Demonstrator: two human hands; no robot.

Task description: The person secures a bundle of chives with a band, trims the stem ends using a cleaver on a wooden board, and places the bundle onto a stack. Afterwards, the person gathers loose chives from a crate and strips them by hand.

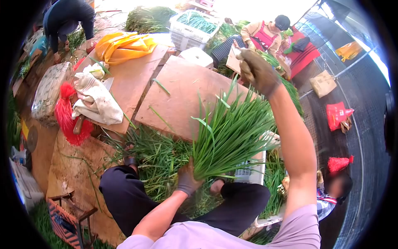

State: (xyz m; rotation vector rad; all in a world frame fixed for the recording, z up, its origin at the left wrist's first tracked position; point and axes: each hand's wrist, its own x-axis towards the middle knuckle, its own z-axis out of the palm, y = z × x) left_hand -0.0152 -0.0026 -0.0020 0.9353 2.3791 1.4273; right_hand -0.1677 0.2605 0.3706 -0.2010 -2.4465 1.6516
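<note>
Low in front of my lap, my left hand [189,180], in a dark glove, is wrapped round the lower end of a thick bunch of green chives [228,133]. The long flat leaves fan up and to the right from it. My right hand [259,74], gloved too, is raised above the tips of the leaves, beyond the edge of the board. Its fingers are curled closed; what they hold, if anything, I cannot make out. Beneath the bunch is a wooden board [182,99]. Loose chive leaves [155,155] lie heaped between my legs.
A white cloth [97,99], red netting [66,112] and a yellow sheet [124,45] lie to the left. A white crate [186,39] of greens stands behind. Co-workers are at the back left, the back right [265,35] and the right. A small stool [74,220] is lower left.
</note>
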